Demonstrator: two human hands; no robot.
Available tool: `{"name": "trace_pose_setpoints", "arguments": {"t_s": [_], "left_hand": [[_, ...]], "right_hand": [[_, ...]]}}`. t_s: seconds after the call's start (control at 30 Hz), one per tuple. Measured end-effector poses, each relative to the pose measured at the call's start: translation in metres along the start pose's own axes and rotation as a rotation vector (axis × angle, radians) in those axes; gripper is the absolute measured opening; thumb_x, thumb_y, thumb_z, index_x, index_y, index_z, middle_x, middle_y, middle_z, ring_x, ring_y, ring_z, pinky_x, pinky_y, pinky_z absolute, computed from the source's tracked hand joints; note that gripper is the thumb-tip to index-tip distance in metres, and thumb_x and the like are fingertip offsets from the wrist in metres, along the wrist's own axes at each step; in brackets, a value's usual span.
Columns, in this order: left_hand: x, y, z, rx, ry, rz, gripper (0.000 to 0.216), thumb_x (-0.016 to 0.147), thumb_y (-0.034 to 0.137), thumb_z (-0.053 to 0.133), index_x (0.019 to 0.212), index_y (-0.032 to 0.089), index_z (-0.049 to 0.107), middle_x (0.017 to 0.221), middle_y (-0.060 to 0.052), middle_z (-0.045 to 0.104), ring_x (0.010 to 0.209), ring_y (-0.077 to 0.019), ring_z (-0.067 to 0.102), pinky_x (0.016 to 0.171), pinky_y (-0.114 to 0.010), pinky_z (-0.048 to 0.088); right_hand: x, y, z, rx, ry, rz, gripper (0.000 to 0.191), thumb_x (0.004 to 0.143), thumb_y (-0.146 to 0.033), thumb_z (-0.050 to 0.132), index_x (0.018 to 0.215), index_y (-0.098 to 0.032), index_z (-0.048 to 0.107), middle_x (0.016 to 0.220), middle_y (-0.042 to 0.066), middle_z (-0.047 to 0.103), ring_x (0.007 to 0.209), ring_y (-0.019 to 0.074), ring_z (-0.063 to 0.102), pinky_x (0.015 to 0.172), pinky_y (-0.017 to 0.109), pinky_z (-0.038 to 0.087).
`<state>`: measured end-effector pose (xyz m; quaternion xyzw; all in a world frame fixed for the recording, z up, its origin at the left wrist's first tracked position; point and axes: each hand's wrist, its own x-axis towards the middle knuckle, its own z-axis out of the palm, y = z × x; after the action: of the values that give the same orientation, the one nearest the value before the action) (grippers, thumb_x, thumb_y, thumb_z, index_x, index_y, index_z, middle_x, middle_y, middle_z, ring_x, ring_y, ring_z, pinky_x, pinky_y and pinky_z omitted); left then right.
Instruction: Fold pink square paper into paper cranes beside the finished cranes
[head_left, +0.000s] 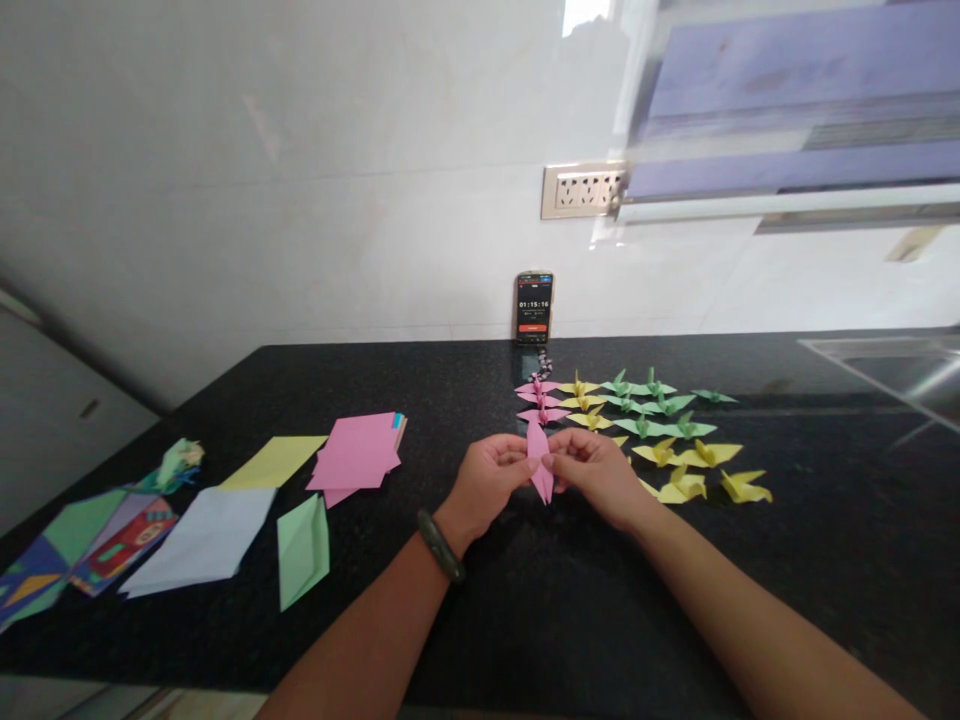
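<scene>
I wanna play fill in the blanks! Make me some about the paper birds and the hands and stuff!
1. The left hand and right hand hold a folded paper whose colour is ____.
2. The paper birds on the countertop are pink, yellow and ____.
3. The bracelet is on the person's ____ wrist.
4. The colour of the countertop is ____.

Missing words: pink; green; left; black.

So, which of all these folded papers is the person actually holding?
The slim pink one, pinched between the left hand and right hand. The pink birds behind it have spread wings and aren't held.
</scene>
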<state>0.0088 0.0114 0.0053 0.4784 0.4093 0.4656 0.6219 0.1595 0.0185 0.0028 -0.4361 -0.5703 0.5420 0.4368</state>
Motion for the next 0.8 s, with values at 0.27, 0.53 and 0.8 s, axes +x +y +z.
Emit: {"name": "trace_pose_setpoints", "arguments": {"t_s": [0.27,0.53,0.8], "left_hand": [[-0.001,-0.001,0.001,-0.035,0.049,0.036,0.014,0.057,0.014,0.068,0.067,0.012,0.059,0.057,0.002,0.060,0.051,-0.0073,0.053,0.052,-0.019,0.041],[0.000,-0.002,0.001,-0.247,0.032,-0.116,0.025,0.058,0.024,0.071,0.078,0.012,0.062,0.067,-0.003,0.065,0.060,-0.0131,0.061,0.063,-0.028,0.049],[0.000,-0.005,-0.001,-0.103,0.012,-0.098,0.032,0.062,0.037,0.070,0.077,0.009,0.066,0.071,-0.006,0.064,0.064,-0.0121,0.059,0.063,-0.026,0.047]], "right_hand": [[-0.001,0.004,0.000,0.088,-0.012,-0.036,0.011,0.066,-0.025,0.063,0.072,-0.016,0.061,0.056,-0.004,0.055,0.045,0.0066,0.048,0.045,0.020,0.041],[0.000,0.001,-0.008,-0.253,-0.010,-0.462,0.016,0.072,-0.011,0.052,0.071,-0.019,0.065,0.067,0.001,0.056,0.061,0.0109,0.054,0.058,0.025,0.044],[-0.001,0.001,-0.011,-0.491,-0.012,-0.679,0.023,0.078,-0.011,0.049,0.082,-0.022,0.068,0.074,0.004,0.059,0.068,0.0130,0.057,0.061,0.026,0.045]]}}
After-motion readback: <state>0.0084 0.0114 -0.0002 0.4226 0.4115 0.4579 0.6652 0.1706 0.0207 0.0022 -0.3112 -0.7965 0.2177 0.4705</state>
